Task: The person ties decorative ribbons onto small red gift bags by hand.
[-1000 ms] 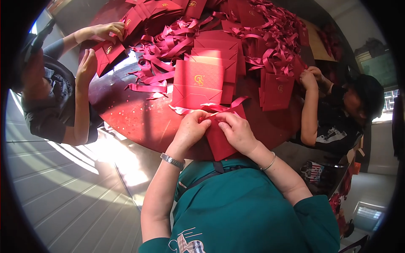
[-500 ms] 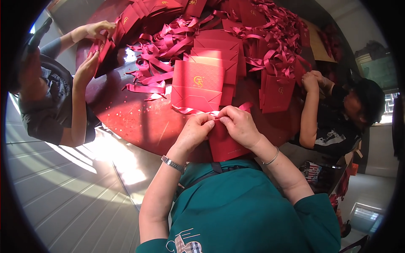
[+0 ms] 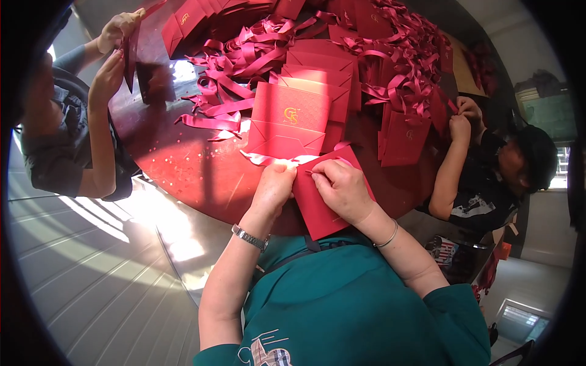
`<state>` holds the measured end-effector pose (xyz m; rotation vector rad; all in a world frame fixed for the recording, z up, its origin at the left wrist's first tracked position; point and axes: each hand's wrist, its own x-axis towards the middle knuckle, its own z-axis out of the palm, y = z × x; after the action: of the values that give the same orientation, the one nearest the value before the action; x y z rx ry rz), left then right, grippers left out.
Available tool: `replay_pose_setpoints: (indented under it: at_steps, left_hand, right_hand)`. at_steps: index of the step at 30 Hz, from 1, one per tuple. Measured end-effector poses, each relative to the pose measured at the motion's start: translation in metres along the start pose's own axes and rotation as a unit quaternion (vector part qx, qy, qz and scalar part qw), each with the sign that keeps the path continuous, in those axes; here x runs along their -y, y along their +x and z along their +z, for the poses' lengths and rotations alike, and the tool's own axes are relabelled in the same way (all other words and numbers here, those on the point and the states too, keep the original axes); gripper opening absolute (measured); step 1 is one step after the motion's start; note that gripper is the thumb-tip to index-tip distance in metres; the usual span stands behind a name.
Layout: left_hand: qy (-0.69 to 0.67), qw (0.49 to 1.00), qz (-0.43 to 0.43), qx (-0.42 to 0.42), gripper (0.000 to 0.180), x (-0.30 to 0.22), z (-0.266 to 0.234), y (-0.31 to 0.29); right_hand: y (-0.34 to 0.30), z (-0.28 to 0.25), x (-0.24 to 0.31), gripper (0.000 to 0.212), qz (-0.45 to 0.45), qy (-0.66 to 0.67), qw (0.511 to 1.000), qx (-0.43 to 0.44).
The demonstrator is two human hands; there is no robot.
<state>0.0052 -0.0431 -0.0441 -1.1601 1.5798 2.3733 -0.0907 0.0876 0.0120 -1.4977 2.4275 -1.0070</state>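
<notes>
A red paper bag [image 3: 320, 212] lies flat and slightly slanted at the table's near edge, in front of my body. My left hand [image 3: 277, 185] is closed on its upper left edge, with the thumb on top and the other fingers mostly hidden. My right hand [image 3: 345, 190] rests over the bag's face, thumb and forefinger pinched on a small dark red end, seemingly of ribbon. A pink-red satin ribbon [image 3: 261, 160] runs out beyond my left hand at the bag's top. Just past it, a stack of red bags with gold emblems [image 3: 290, 110] leans in overlapping rows.
Heaps of ribbon [image 3: 259, 52] and more ribboned bags [image 3: 405, 137] cover the far side of the round dark red table [image 3: 183, 177]. A person's hands at left hold a red bag [image 3: 130, 55]. Another person's hands [image 3: 464, 119] work at right.
My hands have moved apart from their joint pinch on the ribbon. The bag now shows more of its face, under my right hand. The person at left has lifted a bag away from the pile.
</notes>
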Motion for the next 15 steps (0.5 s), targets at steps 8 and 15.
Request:
replay_pose_setpoints:
  at_steps: [8, 15]
  left_hand:
    - [-0.017, 1.000, -0.006, -0.004, 0.020, 0.0011, -0.0014, -0.0025]
    - [-0.017, 1.000, 0.005, -0.003, 0.021, 0.0035, -0.0024, -0.0034]
  right_hand:
    - [-0.0005, 0.0056, -0.0021, 0.003, -0.031, -0.043, 0.999, 0.011]
    - [-0.0020, 0.0097, -0.0006, 0.003, -0.026, -0.071, 0.997, 0.002]
